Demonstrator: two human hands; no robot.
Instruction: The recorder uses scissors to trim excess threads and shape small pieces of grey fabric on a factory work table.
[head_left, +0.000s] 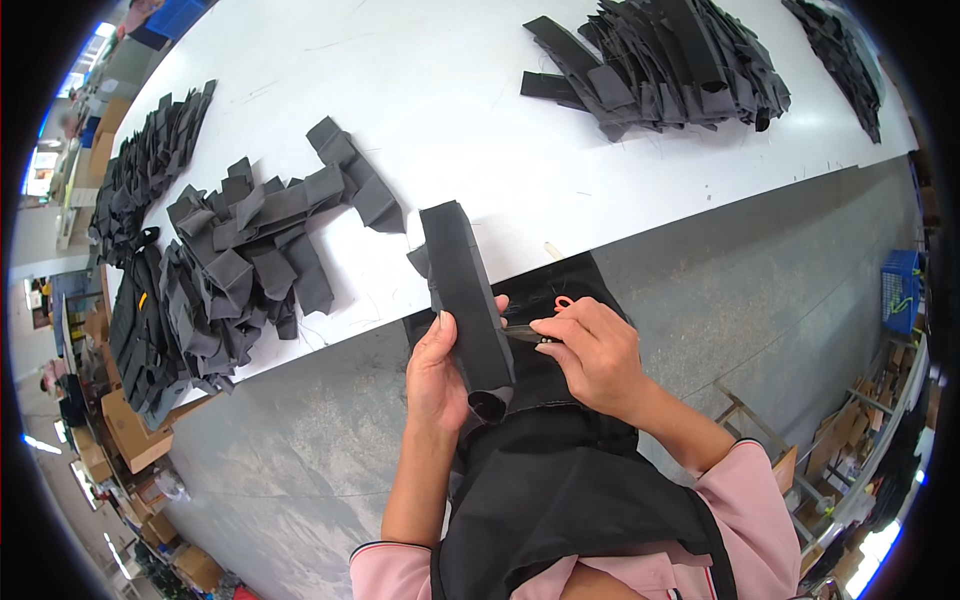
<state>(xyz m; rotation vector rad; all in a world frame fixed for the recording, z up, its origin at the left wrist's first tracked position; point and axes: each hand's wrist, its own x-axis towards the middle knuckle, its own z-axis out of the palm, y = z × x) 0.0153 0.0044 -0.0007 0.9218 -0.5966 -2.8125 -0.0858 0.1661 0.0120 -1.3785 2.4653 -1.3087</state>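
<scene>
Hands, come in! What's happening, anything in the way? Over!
Left hand: holding long black fabric strip. Right hand: pinching small red-looped metal snips by strip's right edge. Dark-grey fabric pile on white table, clear of both hands.

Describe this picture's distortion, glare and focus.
Head view: the white table bends along its left edge near the rim; head view: bright patches at lower right wash out; head view: the black strip in the left hand looks crisp, far-left boxes softer.

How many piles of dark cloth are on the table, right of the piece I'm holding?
2: a large pile at upper right, and a narrower pile farther right on the table. Others may be hidden.
</scene>
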